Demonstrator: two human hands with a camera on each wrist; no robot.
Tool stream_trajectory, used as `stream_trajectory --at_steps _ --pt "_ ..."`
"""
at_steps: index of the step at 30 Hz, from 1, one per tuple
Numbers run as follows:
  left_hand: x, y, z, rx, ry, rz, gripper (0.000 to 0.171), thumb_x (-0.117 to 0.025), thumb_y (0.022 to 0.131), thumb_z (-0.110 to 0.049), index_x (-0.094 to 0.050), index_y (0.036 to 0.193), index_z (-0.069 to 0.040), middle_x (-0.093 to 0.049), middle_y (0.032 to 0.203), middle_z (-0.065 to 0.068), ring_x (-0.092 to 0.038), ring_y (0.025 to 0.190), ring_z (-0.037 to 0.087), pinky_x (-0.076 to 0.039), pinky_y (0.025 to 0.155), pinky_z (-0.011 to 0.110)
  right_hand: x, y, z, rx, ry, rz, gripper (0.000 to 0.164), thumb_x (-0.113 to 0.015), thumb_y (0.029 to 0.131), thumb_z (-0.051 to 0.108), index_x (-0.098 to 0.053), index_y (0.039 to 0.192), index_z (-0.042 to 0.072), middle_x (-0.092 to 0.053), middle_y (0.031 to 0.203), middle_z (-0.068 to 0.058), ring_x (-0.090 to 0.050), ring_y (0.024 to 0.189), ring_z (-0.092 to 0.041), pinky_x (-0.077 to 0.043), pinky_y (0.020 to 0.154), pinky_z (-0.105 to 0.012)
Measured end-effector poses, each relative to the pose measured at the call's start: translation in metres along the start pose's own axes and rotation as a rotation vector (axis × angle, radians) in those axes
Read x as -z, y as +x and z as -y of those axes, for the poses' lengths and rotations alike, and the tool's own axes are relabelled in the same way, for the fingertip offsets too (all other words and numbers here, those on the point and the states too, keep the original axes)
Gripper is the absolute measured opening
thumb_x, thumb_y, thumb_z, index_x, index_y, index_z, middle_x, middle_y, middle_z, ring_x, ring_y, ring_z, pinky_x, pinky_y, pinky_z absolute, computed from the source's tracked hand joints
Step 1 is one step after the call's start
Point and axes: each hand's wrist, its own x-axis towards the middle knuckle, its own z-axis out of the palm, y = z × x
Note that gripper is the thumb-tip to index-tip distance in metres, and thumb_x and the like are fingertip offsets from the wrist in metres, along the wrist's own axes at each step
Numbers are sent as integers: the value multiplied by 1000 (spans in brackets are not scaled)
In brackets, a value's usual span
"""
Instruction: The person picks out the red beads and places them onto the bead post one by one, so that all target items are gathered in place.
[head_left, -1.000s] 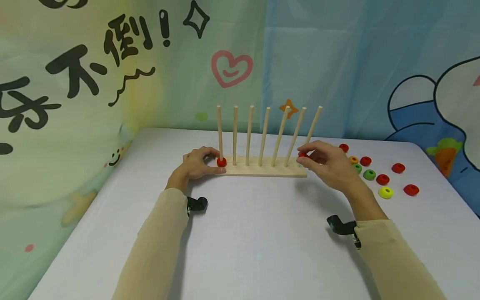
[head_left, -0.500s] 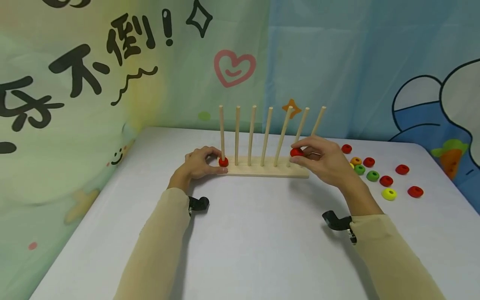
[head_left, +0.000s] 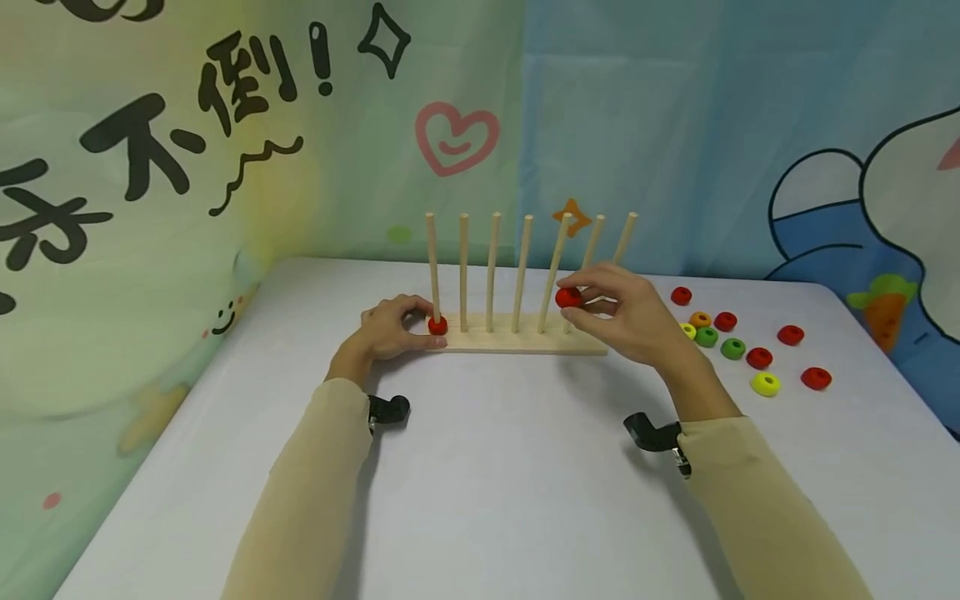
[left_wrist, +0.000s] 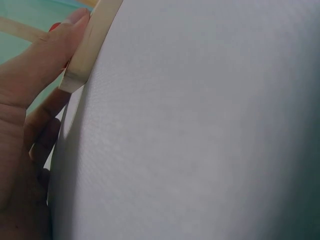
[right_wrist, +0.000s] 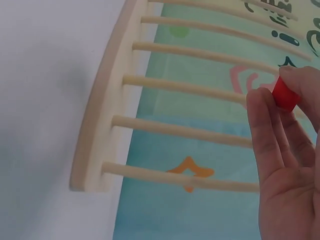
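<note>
Right now my right grip [head_left: 628,312], narrowed to bead's width, pinches red bead [head_left: 568,297] clear of palm, presumably for control, two o'clock from wooden base [head_left: 517,342]; my left grip [head_left: 386,327] clasps base's nine-o'clock end, likely steadying

Red bead [head_left: 568,297] aloft by upright wooden peg rack [head_left: 517,342] (second red bead [head_left: 437,326] low on leftmost peg [head_left: 432,262]).

Loose beads [head_left: 759,360] lie right of the peg rack [head_left: 504,342].
</note>
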Motion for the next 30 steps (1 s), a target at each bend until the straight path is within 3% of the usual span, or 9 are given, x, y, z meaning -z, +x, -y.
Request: stream_trajectory --at_steps 17,30 --pt "-2 -2 1 13 3 13 51 -82 75 -52 -64 114 -26 -57 131 -1 -41 128 28 -17 106 55 -15 18 17 65 97 -2 31 -72 84 -7 -67 115 -5 -59 112 -19 -64 93 -29 -56 81 -27" --pt "0 -1 -2 9 -21 10 51 -82 74 -52 -63 114 -26 -57 132 -1 -39 129 27 -15 107 54 -25 38 35 121 160 12 27 -71 85 -8 -67 111 -5 -61 108 -17 -63 93 -28 -57 80 -34"
